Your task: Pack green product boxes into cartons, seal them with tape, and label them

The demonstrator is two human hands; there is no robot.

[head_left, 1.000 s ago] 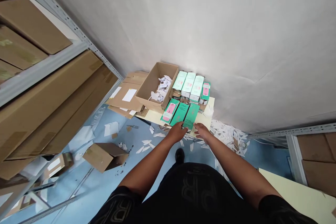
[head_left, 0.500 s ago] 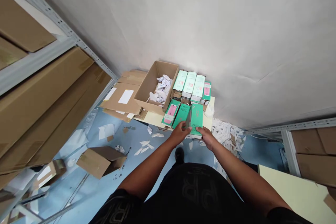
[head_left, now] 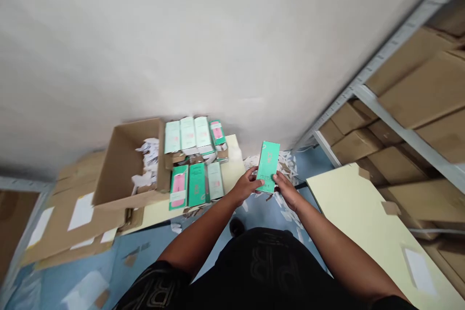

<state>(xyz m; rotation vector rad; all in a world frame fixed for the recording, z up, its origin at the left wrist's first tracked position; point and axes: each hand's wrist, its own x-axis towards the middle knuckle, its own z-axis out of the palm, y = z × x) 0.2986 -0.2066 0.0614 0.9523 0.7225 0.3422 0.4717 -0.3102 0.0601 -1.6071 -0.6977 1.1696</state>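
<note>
Green box (head_left: 269,167) held in the air over the paper-strewn floor, between left hand (head_left: 246,186) and right hand (head_left: 286,191). Both grips are clamped on its lower end. Judged step: box in transfer, well apart from the row of boxes (head_left: 197,184) on the pale board (head_left: 232,167). Next move calls for a free flat spot. Long axis runs away from the person, top end toward the wall (head_left: 218,48), tilted slightly right.

Print on the green box (head_left: 269,167) is too small to read; its lower corners hide behind the left hand (head_left: 247,186) and right hand (head_left: 286,190). Well right of the right hand, blurred shelf cartons (head_left: 428,92) run off the picture's edge.
</note>
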